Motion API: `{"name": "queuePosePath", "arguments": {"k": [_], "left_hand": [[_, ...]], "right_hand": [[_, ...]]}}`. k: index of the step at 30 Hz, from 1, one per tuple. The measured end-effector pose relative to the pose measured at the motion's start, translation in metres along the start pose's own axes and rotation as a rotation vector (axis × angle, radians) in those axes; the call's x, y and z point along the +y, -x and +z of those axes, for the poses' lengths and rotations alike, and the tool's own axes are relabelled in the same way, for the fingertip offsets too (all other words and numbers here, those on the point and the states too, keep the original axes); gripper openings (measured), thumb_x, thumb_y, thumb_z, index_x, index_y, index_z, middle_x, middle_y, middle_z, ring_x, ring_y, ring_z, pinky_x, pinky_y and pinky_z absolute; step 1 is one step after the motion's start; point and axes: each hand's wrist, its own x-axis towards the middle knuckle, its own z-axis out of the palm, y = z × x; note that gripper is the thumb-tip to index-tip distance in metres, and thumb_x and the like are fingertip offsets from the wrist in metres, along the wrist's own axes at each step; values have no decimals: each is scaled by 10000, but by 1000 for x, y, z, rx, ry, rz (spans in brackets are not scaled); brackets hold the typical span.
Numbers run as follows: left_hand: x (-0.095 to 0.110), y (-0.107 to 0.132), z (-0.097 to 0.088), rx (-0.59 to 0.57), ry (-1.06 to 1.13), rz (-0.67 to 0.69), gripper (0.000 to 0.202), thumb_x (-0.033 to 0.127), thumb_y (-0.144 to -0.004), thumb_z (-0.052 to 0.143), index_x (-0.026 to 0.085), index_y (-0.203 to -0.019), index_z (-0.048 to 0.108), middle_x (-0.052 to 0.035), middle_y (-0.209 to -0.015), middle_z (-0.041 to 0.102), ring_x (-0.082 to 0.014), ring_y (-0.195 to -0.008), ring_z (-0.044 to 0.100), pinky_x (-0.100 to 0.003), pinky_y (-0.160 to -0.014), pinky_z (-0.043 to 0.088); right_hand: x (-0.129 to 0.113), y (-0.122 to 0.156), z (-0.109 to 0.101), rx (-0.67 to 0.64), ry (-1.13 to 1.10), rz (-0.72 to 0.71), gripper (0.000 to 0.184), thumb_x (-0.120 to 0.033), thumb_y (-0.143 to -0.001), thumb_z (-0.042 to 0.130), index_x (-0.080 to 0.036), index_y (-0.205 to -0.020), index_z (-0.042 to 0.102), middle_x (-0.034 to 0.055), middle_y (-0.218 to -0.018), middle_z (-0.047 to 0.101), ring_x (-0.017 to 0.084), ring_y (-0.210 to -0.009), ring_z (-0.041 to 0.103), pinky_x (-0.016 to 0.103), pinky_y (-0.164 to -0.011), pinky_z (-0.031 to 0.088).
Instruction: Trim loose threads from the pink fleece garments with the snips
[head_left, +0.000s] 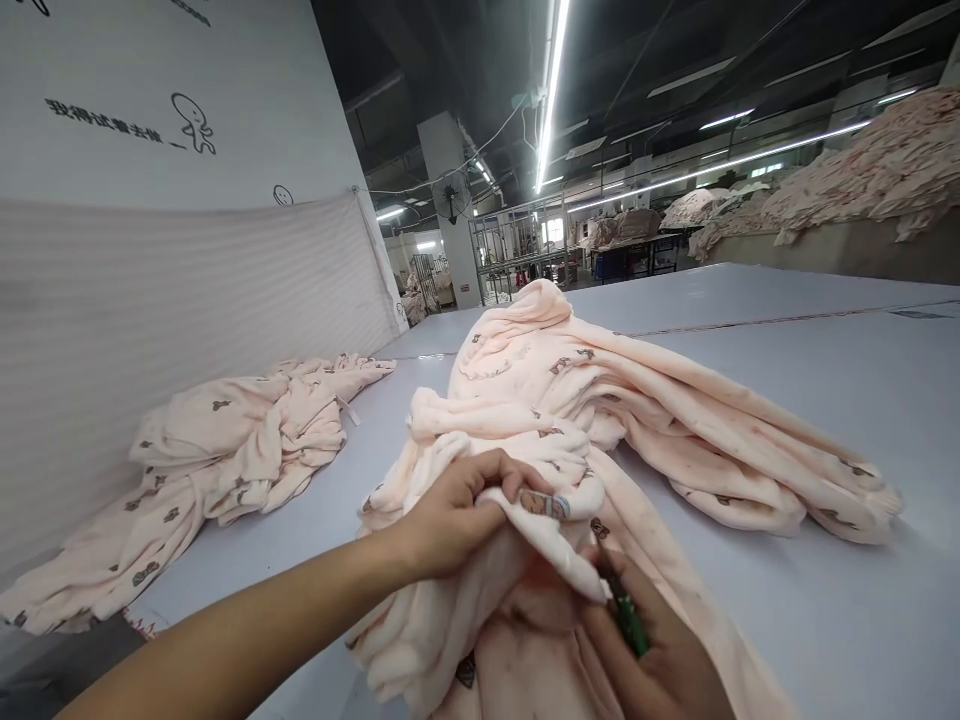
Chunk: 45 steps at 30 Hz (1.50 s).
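A heap of pale pink fleece garments (600,400) with small dark prints lies on the grey table (825,400) in front of me. My left hand (457,510) is closed, pinching a fold of the nearest pink garment (480,620) near a small label. My right hand (645,650) sits at the bottom edge, fingers curled round a small green tool (626,620) that touches the same fold. The tool's tip is hidden by the cloth.
A second pile of pink garments (217,450) lies at the left against a white ribbed sheet (150,290) on the wall. Further heaps (862,170) rest on tables at the back right. Racks and a fan stand in the distance.
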Motion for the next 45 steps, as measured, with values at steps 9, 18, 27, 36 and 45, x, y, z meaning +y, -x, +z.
{"name": "queuePosePath", "arguments": {"k": [9, 18, 27, 36, 45], "left_hand": [[21, -12, 3, 70, -888, 90, 438, 374, -698, 603, 201, -1081, 479, -77, -1031, 558, -244, -937, 510, -360, -835, 413], [30, -71, -72, 300, -825, 134, 205, 292, -781, 465, 139, -795, 602, 14, -578, 560, -145, -560, 542, -244, -593, 423], [36, -116, -91, 337, -893, 231, 193, 237, -707, 519, 115, -789, 644, -17, -755, 630, -202, -781, 567, -270, -713, 408], [33, -125, -89, 376, -685, 211, 185, 174, -708, 504, 96, -783, 653, -5, -661, 621, -150, -661, 575, -240, -647, 429], [27, -132, -88, 431, -510, 160, 205, 147, -652, 519, 107, -791, 664, -11, -716, 640, -165, -724, 594, -283, -733, 449]], "right_hand": [[-69, -88, 16, -197, -160, -111, 238, -374, -729, 617, -193, -613, 515, -42, -580, 472, 102, -531, 437, 215, -489, 360], [-15, -65, 1, -200, -172, 23, 221, -419, -795, 580, -206, -850, 566, -95, -515, 302, 67, -428, 228, 202, -394, 199], [44, -43, 33, -386, -84, 162, 219, -321, -804, 615, -194, -980, 638, 43, -1019, 640, 217, -1008, 558, 404, -899, 399], [102, -111, 86, -291, 101, 397, 290, -296, -871, 553, -167, -1131, 550, 64, -1140, 572, 194, -927, 593, 386, -761, 499], [109, -100, 84, -245, -33, 504, 258, -313, -871, 553, -154, -1073, 568, 41, -1020, 606, 158, -805, 614, 326, -664, 519]]}}
